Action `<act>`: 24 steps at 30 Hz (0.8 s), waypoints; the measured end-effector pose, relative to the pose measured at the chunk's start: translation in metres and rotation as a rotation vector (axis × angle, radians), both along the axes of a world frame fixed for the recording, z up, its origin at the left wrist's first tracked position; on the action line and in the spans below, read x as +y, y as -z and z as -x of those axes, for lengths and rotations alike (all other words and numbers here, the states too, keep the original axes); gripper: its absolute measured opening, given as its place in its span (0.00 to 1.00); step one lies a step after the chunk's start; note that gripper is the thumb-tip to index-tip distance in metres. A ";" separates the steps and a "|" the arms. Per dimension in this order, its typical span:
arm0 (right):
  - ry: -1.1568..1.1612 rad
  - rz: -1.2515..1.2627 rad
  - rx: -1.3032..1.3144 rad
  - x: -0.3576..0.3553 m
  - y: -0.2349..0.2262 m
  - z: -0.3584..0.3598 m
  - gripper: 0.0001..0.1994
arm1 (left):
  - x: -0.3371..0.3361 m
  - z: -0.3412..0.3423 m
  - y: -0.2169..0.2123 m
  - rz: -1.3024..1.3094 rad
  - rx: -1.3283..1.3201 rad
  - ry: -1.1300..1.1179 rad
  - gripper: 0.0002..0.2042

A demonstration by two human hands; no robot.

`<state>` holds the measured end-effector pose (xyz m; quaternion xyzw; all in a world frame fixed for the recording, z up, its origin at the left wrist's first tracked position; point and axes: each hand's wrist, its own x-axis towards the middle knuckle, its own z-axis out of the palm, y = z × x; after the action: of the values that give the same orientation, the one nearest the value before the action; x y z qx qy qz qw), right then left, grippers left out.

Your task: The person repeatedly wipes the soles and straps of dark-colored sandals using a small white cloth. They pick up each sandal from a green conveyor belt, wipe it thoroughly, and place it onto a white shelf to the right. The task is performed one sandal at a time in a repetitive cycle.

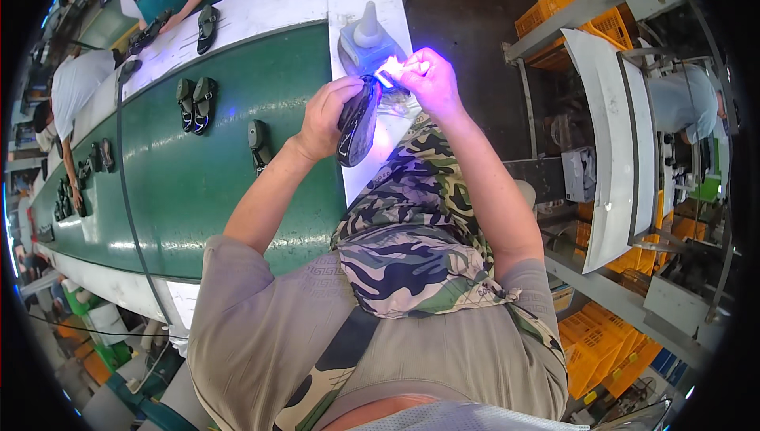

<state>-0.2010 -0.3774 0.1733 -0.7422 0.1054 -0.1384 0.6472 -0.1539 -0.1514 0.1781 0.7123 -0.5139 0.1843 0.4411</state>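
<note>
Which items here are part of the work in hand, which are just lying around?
In hand:
- black shoe in left hand
- small glowing violet light in right hand

Lying about:
- pair of shoes on green conveyor belt
- single shoe
- orange crates

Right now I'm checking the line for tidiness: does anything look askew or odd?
Mostly orderly. On the green conveyor belt one lone black shoe lies apart from the black pair. The left hand holds a black shoe under violet light at the right hand.
</note>
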 end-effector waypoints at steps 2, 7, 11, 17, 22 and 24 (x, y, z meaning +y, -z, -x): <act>-0.045 -0.077 0.023 -0.003 -0.008 0.008 0.08 | -0.007 0.003 -0.003 -0.026 -0.010 -0.002 0.27; -0.113 -0.413 0.010 -0.020 -0.028 0.031 0.09 | -0.030 0.007 -0.009 -0.098 -0.016 -0.016 0.27; -0.119 -0.373 -0.028 -0.028 -0.064 0.048 0.10 | -0.044 0.015 -0.019 -0.247 0.170 -0.020 0.27; -0.065 -0.066 -0.027 -0.039 -0.098 0.063 0.08 | -0.056 0.015 -0.038 -0.676 0.599 0.052 0.29; 0.006 0.136 -0.135 -0.047 -0.098 0.064 0.10 | -0.061 0.010 -0.057 -0.773 0.836 0.279 0.27; 0.015 0.230 -0.199 -0.047 -0.097 0.065 0.10 | -0.061 0.007 -0.058 -0.777 0.941 0.363 0.28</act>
<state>-0.2661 -0.4246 0.2702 -0.7935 0.0298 -0.2271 0.5639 -0.1606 -0.2128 0.2360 0.7267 -0.4070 -0.4259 0.3534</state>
